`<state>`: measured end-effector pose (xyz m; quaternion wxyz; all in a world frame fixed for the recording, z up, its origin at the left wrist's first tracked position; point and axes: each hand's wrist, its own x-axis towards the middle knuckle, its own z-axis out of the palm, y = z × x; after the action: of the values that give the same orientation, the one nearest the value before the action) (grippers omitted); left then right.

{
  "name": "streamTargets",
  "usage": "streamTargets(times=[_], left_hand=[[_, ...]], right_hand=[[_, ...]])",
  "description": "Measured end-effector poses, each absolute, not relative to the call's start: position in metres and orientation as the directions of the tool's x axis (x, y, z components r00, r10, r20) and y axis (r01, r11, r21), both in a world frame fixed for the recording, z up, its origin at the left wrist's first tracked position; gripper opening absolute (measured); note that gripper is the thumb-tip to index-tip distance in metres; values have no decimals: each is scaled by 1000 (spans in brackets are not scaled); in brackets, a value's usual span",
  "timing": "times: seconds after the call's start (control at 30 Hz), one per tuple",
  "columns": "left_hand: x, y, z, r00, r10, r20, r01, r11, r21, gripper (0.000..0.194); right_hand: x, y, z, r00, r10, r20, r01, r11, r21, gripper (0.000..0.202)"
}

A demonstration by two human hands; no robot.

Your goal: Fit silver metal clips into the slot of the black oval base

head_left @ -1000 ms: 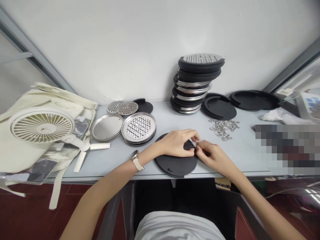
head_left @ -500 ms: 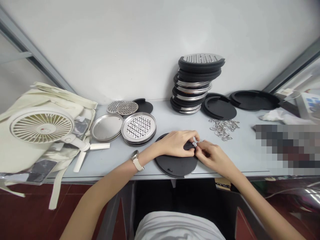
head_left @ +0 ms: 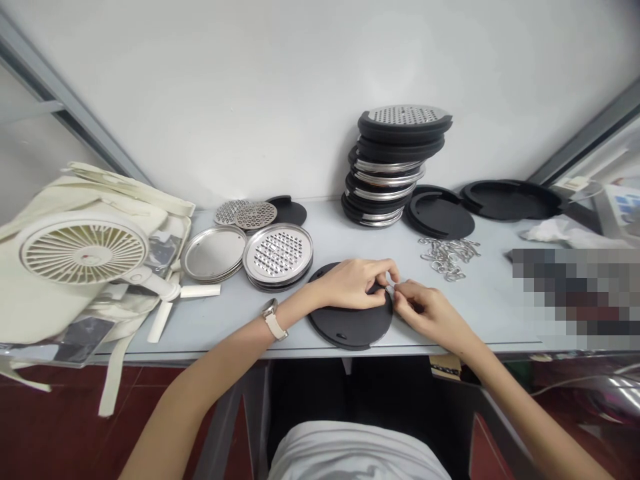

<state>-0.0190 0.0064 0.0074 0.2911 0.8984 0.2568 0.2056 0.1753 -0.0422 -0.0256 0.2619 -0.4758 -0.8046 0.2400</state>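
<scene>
A black round plastic plate point(head_left: 353, 327) lies on the table in front of me, a small slot showing near its lower edge. My left hand point(head_left: 350, 283), with a watch point(head_left: 271, 310) on the wrist, rests across it, thumb and fingers curled closed at its right rim. Just beyond that rim, my right hand point(head_left: 425, 310) is closed in a pinch. Between the fingertips of both hands shows a sliver of a small metal piece point(head_left: 391, 289), mostly covered by the fingers. A pile of small metal wire clips point(head_left: 450, 255) lies behind my right hand.
A tall, leaning stack of black plates and metal graters point(head_left: 403, 137) stands against the wall. More black plates point(head_left: 440, 217) lie right of it. Metal grater discs point(head_left: 279, 253) and metal pans point(head_left: 215, 253) sit left. A white fan point(head_left: 85, 253) lies on a cream bag point(head_left: 45, 320).
The small metal piece between my fingertips shows less than before. My right hand has shifted very slightly right; my left hand and the plate have moved a touch away from me.
</scene>
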Motion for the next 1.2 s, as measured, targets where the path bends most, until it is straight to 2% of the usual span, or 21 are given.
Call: streamTargets(times=[0.13,0.33,0.67,1.07,1.2], left_hand=[[-19,7,6,788,571,230,337,-712,615,29],[-18,7,2,747,561,356,310,-769,560,29],[-19,7,3,773,535,341,225,-733,642,32],[-17,6,3,784,525,331,210,-727,654,33],[-17,6,5,781,528,333,237,-744,625,34]], right_hand=[[176,-41,-27,-408,896,172,635,414,-652,26],[175,-40,-27,-389,906,169,643,398,-655,28],[175,-42,-26,-389,906,169,662,402,-632,28],[175,-42,-25,-421,889,181,674,441,-593,25],[174,-42,-26,-429,885,179,677,446,-586,25]])
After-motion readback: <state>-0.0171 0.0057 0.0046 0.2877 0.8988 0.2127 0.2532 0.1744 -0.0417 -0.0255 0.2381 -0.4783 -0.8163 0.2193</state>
